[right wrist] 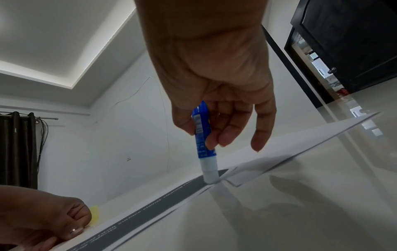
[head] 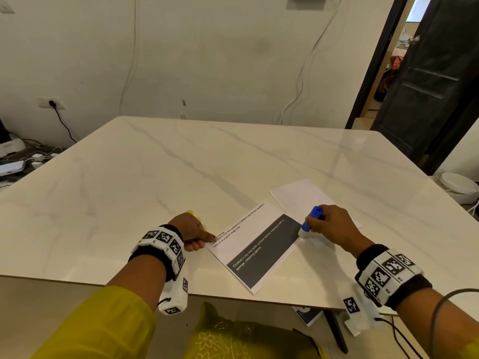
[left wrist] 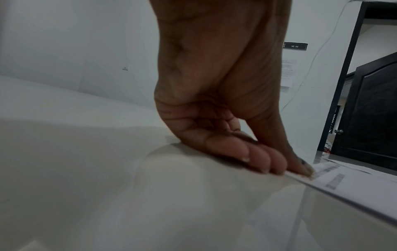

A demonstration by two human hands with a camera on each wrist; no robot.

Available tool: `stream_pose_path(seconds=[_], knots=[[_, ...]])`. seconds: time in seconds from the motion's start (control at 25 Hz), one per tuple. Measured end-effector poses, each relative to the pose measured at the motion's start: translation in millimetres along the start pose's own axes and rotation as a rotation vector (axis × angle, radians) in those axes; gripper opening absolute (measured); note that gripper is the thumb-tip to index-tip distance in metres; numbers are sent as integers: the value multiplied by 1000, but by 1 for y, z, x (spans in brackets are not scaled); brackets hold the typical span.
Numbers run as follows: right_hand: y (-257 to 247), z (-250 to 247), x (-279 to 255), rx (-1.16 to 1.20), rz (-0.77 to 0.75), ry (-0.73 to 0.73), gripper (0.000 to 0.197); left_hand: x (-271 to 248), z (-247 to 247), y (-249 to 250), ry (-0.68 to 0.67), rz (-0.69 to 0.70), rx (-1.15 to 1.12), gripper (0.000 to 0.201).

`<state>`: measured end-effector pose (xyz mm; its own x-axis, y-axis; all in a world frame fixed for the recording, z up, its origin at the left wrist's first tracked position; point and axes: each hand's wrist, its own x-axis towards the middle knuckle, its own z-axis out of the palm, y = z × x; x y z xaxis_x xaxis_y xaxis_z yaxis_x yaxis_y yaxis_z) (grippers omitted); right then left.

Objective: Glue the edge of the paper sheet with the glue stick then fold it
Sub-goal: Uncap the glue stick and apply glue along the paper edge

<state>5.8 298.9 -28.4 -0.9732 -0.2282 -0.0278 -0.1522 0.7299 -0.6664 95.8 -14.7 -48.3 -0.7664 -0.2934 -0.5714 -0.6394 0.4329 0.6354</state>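
The paper sheet [head: 255, 248], white with a dark grey band and printed text, lies slanted near the table's front edge. My left hand [head: 201, 238] has its thumb on the sheet's left corner [left wrist: 335, 180], and its other fingers [left wrist: 268, 163] are curled beside the edge. My right hand [head: 317, 225] grips the blue glue stick [head: 309, 221], tilted with its white tip down on the sheet's right edge where the grey band ends. In the right wrist view the glue stick [right wrist: 203, 135] touches the paper sheet [right wrist: 150, 208] at that corner.
A second plain white sheet [head: 298, 195] lies partly under my right hand. A small yellow cap [head: 190, 211] peeks out behind my left hand. The marble table [head: 181, 164] stretches away ahead. A dark door [head: 427, 86] stands at the right.
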Motion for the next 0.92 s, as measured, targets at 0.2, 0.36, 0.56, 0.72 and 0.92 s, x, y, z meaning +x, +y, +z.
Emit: stream_pose_path(seconds=[0.2,0.36,0.56,0.72,0.92], knots=[[4,-3,9,-5,32,24,26,0,-1,1,1,2,10,32],[8,-4,16,0,51,37,28,0,0,1,2,4,29,30],[11,-3,21,-25,78,59,30,1,-1,0,7,10,6,32],[4,-7,16,39,64,150,26,1,-1,-2,-3,23,2,31],[-62,10,-27,350,-150,3,12,-1,-2,-2,-29,38,-24,30]])
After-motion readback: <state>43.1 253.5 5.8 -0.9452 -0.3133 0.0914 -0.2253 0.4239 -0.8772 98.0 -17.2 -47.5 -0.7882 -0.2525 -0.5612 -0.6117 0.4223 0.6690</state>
